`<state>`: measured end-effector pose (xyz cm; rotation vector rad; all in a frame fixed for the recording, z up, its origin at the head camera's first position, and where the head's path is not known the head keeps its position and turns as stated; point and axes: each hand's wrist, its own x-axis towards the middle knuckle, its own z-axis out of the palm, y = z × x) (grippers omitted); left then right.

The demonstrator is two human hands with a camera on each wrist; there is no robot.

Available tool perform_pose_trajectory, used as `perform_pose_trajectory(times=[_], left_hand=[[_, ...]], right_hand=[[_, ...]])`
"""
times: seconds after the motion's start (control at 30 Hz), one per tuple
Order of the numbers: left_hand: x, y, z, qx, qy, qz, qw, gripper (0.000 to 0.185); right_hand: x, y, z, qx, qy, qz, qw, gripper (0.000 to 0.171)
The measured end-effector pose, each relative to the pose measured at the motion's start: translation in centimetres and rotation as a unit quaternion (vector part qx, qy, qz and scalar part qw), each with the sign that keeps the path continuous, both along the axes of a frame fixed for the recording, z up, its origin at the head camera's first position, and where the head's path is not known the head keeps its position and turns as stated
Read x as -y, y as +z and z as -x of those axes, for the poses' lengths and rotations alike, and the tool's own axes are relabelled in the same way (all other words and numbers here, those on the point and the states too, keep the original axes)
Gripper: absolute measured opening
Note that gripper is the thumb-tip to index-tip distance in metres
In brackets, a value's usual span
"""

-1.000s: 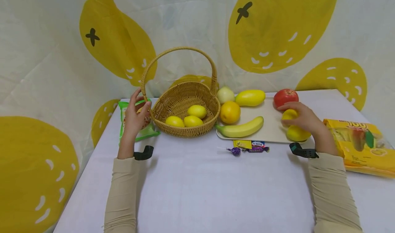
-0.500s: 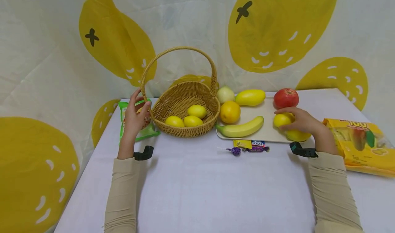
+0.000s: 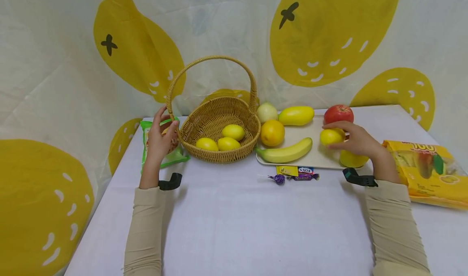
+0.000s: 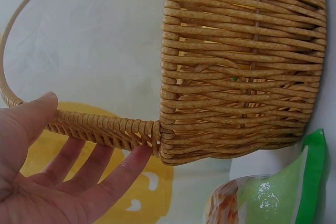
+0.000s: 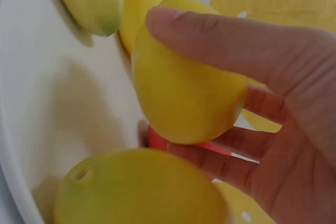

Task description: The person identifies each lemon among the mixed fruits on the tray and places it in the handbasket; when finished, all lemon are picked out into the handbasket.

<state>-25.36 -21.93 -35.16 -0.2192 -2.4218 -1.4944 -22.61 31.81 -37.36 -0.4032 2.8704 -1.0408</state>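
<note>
Your right fingers (image 5: pixel 210 35) curl around a lemon (image 3: pixel 330 136), lifted just off the tray (image 3: pixel 318 154) at its 3 o'clock end. Your left hand (image 3: pixel 159 140) steadies the basket (image 3: pixel 219 125), thumb and fingers pinching the handle's base. Three lemons (image 3: pixel 226 138) already lie in the basket; I judge this one and another (image 3: pixel 352 159) on the tray remain.

In the head view the right hand (image 3: pixel 356 140) covers part of the lemon (image 3: pixel 330 137) and of a second lemon (image 3: pixel 352 159) behind it. The snack bag (image 3: pixel 433 172) is cut off by the right edge. The candy (image 3: pixel 292 174) print is too small to read.
</note>
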Motion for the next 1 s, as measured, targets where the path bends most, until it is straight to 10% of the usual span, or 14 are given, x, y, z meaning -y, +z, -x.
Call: perform_pose_trajectory(times=[0.63,1.0], left_hand=[[0.3,-0.1,-0.3,-0.009,0.005,0.006,0.9999,0.062],[0.0,-0.2,0.1,-0.019,0.003,-0.001,0.9998,0.062]], right_hand=[[5.2,3.1,-1.4,-0.196,0.102,0.067,0.973,0.063],[11.9,2.3,-0.4,-0.193,0.191,0.107,0.957,0.057]])
